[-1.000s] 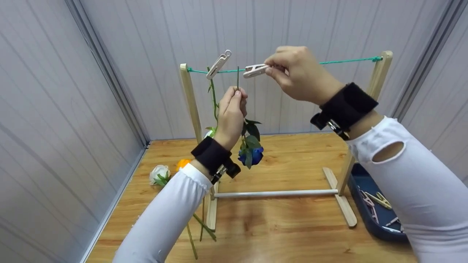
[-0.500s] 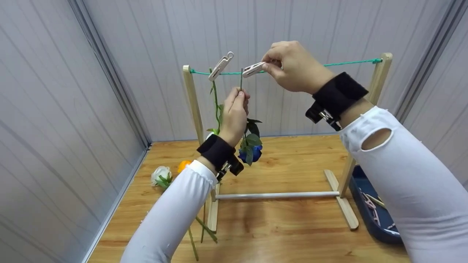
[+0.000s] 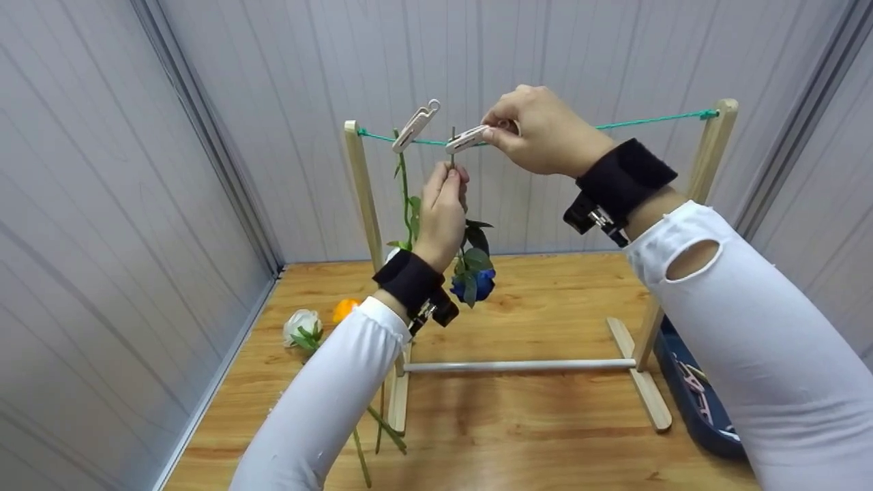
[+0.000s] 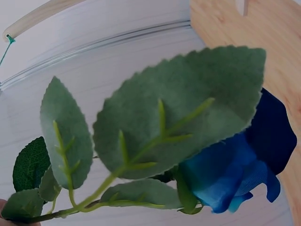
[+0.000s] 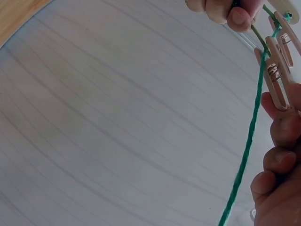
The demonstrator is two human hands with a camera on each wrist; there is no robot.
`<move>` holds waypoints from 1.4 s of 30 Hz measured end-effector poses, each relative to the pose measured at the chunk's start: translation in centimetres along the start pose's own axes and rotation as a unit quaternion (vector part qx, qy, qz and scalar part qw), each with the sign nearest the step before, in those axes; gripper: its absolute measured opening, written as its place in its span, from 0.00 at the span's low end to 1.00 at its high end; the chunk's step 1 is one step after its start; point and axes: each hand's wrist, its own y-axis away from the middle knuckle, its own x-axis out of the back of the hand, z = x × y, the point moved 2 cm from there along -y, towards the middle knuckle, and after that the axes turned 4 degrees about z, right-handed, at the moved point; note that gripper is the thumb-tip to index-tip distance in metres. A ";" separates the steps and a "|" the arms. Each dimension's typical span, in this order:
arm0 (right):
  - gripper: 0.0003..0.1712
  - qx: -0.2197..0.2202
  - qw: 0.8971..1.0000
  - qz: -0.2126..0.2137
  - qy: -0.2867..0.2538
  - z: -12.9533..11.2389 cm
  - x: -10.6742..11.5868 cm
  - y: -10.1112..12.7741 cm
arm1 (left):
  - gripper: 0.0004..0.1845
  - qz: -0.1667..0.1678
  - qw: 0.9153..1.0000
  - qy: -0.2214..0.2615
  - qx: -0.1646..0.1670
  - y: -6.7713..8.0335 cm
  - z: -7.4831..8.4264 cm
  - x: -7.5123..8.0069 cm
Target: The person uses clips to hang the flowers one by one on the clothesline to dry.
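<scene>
My left hand [image 3: 443, 211] pinches the stem of an artificial blue rose [image 3: 475, 285] that hangs bloom downward. In the left wrist view its green leaves [image 4: 188, 108] fill the middle, partly covering the blue petals [image 4: 225, 174]. The stem's cut end stands up beside the green cord [image 3: 661, 121]. My right hand [image 3: 545, 133] grips the handle end of a pale clothespin [image 3: 466, 140]; its tips are over the cord and stem, as the right wrist view also shows. Left of it, another clothespin [image 3: 416, 126] holds a second flower stem [image 3: 404, 177] on the cord.
A wooden frame [image 3: 709, 157] carries the cord, with a white crossbar [image 3: 518, 366] low down. On the table's left lie a white rose [image 3: 302, 327], an orange flower [image 3: 346, 310] and loose stems [image 3: 361, 457]. A dark blue tray [image 3: 716, 440] with clothespins stands at right.
My right hand has moved left and slightly down, bringing the clothespin from beside the stem onto the stem and cord. My left hand with the rose has shifted slightly right.
</scene>
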 end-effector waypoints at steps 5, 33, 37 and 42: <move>0.15 -0.005 1.000 -0.019 -0.006 0.0 0.0 -0.1 | 0.15 0.001 1.000 0.008 -0.002 0.0 0.0 0.0; 0.27 -0.020 0.996 0.086 0.011 0.1 1.1 2.6 | 0.22 -0.013 1.000 -0.005 -0.024 1.2 1.6 0.9; 0.19 -0.010 0.992 0.126 0.000 0.1 0.9 4.0 | 0.28 -0.020 0.998 -0.040 -0.039 1.9 2.6 1.5; 0.17 0.010 0.990 0.139 -0.007 0.5 0.6 6.3 | 0.22 0.016 0.991 -0.076 -0.105 3.4 2.9 2.1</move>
